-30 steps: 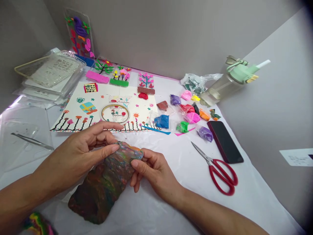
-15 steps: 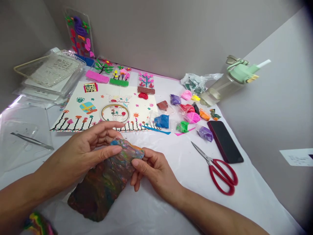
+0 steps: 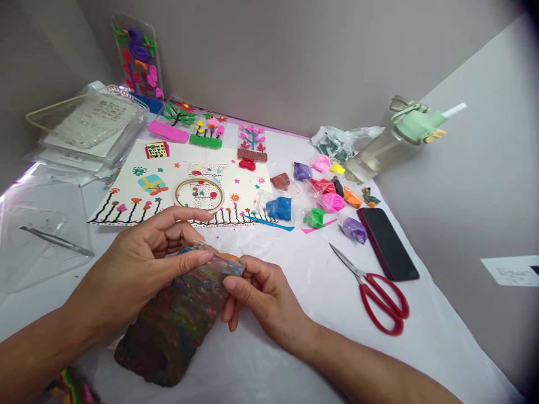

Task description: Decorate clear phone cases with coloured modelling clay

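Note:
A flat slab of multicoloured modelling clay (image 3: pixel 168 331), dark brown at its lower end with swirls of blue, green and orange above, is held tilted between both hands. Clear, shiny plastic shows along its top edge. My left hand (image 3: pixel 147 252) has its thumb on the upper face and its fingers curled by the far edge, partly hidden. With thumb and bent fingers, my right hand (image 3: pixel 265 297) pinches the upper right corner. More bright, swirled clay (image 3: pixel 73 387) lies at the bottom left, cut off by the frame.
Red-handled scissors (image 3: pixel 373 294) and a phone (image 3: pixel 388 244) lie to the right. Bagged clay lumps (image 3: pixel 332 202) and a bottle (image 3: pixel 391 146) stand behind. A tape roll (image 3: pixel 177 193) rests on a decorated sheet (image 3: pixel 126 168). Tweezers (image 3: pixel 56 241) and stacked clear cases (image 3: pixel 84 134) are left.
The clay slab has shifted slightly down and left, tilting a little. My left thumb has slid slightly along its upper edge; my right hand has moved slightly left with the corner.

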### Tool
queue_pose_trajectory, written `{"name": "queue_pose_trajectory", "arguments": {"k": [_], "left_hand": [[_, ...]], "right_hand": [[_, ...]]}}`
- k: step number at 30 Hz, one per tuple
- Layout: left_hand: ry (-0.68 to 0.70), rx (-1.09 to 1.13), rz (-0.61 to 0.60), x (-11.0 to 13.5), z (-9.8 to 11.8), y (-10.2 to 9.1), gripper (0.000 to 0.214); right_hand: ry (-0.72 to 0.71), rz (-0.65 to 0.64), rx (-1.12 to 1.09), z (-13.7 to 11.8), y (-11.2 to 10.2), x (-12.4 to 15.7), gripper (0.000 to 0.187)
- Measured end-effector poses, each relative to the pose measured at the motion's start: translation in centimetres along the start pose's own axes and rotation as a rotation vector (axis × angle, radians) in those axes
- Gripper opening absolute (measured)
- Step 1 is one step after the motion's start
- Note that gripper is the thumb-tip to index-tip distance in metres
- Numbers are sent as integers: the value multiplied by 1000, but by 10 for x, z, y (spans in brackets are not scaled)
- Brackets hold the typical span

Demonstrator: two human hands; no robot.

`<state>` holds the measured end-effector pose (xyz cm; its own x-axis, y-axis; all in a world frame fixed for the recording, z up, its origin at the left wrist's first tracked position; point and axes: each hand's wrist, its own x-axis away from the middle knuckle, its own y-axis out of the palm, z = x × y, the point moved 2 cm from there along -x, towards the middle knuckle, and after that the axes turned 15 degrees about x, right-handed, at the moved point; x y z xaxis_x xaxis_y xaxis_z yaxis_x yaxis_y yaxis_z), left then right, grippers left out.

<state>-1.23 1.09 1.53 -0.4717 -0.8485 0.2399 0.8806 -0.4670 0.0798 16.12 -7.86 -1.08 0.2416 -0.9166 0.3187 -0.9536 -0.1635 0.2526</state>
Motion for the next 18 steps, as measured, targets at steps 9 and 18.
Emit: {"name": "queue_pose_trajectory", "arguments": {"k": [9,18], "left_hand": [[-75,109,-41,-9,-6,-6,54],[-191,238,-80,-7,1,-9,49]], "right_hand": [[16,2,7,1,-1,1,37],[4,-4,-14,-2,0,0,37]]}}
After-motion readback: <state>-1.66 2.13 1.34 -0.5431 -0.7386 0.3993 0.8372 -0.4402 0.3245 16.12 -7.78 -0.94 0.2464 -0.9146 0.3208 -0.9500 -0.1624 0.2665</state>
